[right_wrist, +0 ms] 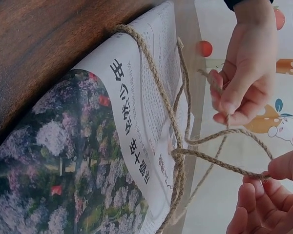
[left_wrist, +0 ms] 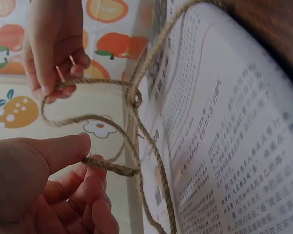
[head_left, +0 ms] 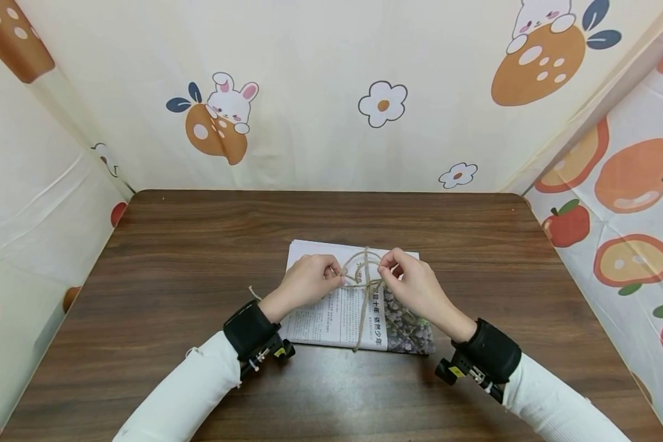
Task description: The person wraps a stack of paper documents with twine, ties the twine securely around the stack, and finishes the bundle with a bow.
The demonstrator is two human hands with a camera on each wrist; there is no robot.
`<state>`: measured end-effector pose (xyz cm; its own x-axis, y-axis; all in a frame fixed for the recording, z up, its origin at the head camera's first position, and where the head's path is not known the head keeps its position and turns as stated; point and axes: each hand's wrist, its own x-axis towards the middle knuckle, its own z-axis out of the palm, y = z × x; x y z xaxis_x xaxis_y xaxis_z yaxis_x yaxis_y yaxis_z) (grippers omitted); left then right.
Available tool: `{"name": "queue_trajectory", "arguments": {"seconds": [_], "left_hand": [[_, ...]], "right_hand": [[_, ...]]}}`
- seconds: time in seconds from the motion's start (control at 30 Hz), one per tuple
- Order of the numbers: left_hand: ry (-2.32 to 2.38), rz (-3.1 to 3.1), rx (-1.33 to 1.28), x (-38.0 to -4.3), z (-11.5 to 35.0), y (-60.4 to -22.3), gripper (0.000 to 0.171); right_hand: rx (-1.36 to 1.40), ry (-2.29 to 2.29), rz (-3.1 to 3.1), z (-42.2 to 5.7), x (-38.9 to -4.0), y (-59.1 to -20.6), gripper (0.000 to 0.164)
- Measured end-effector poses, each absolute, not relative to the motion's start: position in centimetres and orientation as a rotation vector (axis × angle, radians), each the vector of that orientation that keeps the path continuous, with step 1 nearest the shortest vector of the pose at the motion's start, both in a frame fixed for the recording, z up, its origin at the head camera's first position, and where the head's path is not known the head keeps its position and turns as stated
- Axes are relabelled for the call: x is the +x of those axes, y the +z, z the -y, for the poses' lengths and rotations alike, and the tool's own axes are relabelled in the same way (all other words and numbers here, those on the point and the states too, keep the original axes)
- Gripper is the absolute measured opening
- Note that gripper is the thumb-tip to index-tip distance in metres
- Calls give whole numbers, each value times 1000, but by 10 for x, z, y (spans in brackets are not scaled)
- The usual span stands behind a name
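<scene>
A folded newspaper [head_left: 331,316] lies flat on the table, with brown twine [head_left: 363,313] running over it lengthwise and across. Where the strands cross, a knot [right_wrist: 178,155] shows, and loose loops of twine rise from it. My left hand [head_left: 313,277], at the left of the crossing, pinches one strand between thumb and forefinger. On the other side my right hand [head_left: 411,282] pinches a loop of the same twine, clear in the right wrist view at its fingertips [right_wrist: 278,168]. Both hands are just above the paper.
The brown wooden table [head_left: 210,245] extends around the newspaper on all sides. A cream patterned curtain [head_left: 309,123] hangs behind its far edge, and fruit-print cloth [head_left: 630,245] borders the right. A twine end [head_left: 254,293] sticks out by the left wrist.
</scene>
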<state>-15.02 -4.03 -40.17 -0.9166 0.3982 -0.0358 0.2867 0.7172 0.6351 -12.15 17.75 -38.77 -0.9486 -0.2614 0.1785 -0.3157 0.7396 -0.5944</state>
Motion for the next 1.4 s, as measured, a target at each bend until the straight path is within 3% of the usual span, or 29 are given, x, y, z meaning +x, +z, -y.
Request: {"name": "queue_trajectory", "arguments": {"seconds": [0.67,1.03,1.4], "left_hand": [[1229,-2661,612,-121,49,-401,9],[1296,-2602,646,-112,37,-405,2],[1285,-2614,629,-114,23,-409,5]], "right_hand": [[333,1129,2923,-178,-123,-387,11],[322,1144,2921,-174,-120,-386,9],[378,1106,2873,-172,-119,-388,6]]}}
